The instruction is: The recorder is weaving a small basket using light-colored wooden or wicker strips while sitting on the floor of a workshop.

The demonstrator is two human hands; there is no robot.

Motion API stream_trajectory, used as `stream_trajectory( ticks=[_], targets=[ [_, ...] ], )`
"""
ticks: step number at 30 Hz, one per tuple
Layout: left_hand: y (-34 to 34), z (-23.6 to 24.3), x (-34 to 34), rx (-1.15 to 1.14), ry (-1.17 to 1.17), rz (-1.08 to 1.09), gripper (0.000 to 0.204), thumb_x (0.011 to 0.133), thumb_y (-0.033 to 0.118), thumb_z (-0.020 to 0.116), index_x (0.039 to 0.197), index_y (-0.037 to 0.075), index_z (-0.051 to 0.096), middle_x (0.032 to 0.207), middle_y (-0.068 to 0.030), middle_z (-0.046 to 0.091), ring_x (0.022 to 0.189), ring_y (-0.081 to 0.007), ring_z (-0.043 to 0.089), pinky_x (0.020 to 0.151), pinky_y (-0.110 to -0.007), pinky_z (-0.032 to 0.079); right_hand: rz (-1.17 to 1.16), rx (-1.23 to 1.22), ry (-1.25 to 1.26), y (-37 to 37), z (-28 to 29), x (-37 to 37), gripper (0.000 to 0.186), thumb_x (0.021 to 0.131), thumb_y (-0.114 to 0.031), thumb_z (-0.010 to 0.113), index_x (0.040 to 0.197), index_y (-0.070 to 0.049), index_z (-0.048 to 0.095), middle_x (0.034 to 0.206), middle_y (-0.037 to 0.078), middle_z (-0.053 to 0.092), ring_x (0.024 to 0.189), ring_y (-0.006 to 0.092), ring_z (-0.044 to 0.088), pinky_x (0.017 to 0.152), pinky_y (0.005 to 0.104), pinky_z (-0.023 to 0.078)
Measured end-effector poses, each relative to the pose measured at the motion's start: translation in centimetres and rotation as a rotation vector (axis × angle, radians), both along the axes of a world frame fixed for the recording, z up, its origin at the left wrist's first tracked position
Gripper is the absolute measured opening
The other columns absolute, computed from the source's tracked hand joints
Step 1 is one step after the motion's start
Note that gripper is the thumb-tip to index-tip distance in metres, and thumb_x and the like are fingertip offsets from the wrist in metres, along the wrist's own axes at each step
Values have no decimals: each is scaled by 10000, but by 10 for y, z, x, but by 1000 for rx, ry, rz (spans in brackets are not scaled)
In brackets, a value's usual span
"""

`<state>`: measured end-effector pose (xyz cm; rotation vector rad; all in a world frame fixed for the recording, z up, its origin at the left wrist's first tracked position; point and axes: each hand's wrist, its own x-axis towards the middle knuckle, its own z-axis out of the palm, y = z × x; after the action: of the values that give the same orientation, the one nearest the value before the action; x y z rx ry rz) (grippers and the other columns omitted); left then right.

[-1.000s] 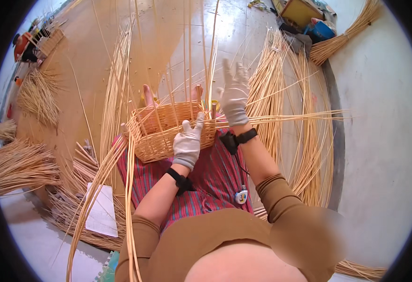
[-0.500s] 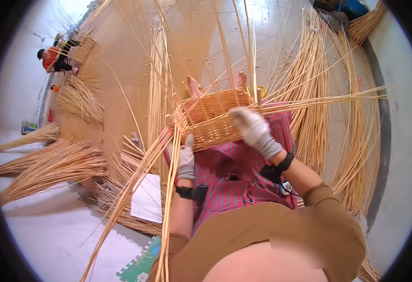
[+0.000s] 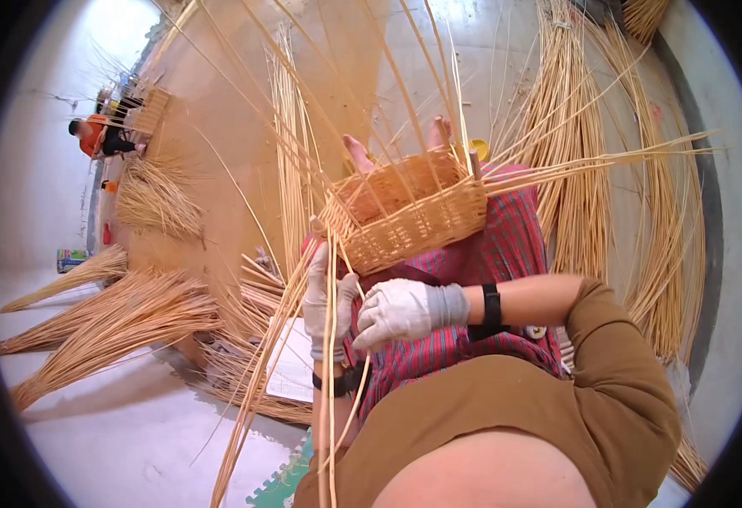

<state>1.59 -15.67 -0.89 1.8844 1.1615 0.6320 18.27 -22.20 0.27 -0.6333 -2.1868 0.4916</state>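
Note:
A woven wicker basket [image 3: 418,222] rests tilted across my lap, with tall rods standing up from its walls. My left hand [image 3: 327,309], in a pale work glove, is at the basket's near left corner. Several long willow rods [image 3: 331,381] run from that corner across its palm, between thumb and fingers; its fingers are partly hidden behind them. Just right of it, my gloved right hand [image 3: 401,313] has its fingers curled closed around one thin rod bent away from the others, below the basket's front wall.
Bundles of long rods [image 3: 566,152] lie on the floor at right, with more bundles [image 3: 134,313] at left. Loose rods stick out rightward from the basket. A white paper sheet [image 3: 290,364] lies by my left forearm. A person in orange [image 3: 91,135] sits at far left.
My right hand has left the basket's front wall, moving left and down beside my left hand. The left thumb has come off the wall, and one rod is now bent aside toward my right hand.

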Motion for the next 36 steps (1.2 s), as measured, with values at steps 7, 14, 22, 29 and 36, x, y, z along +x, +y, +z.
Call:
stream_trajectory(
  ticks=[7,14,22,29,36],
  targets=[
    [3,-30,-5,-248,-517,395,502,1144,492,401,1082,43,617,748,-58,604,638,-129,629,542,-253,522,-854,-148,496,58,21,74,309,964,-55,597,1259,-148,617,1019,76,682,897,212,707,742,345,583],
    [-32,-55,43,-303,-460,194,425,1100,151,561,1501,24,497,1250,-136,663,831,-174,719,639,-292,623,-979,-351,1348,31,-124,95,173,1044,51,582,1138,-90,544,1030,72,715,979,170,720,880,308,594],
    [72,-67,95,-666,-176,35,268,1108,234,560,1306,58,528,1148,-146,685,591,-239,732,467,-330,586,-1089,-466,917,58,-57,100,204,1039,16,574,1215,-86,570,1083,132,741,939,209,739,913,323,583],
    [63,-79,96,-663,-378,135,168,1085,228,613,1052,73,557,891,-44,633,575,-235,716,462,-357,604,-1081,-124,336,96,-22,119,482,1024,12,550,1492,-96,514,1509,113,547,942,137,702,899,294,579],
    [74,-74,104,-606,-257,152,305,964,245,801,1047,110,540,885,-57,682,480,-172,628,362,-300,457,-971,-361,881,-20,-122,123,455,1067,69,444,1486,-108,425,1269,98,636,840,183,707,833,372,624]
  ],
)
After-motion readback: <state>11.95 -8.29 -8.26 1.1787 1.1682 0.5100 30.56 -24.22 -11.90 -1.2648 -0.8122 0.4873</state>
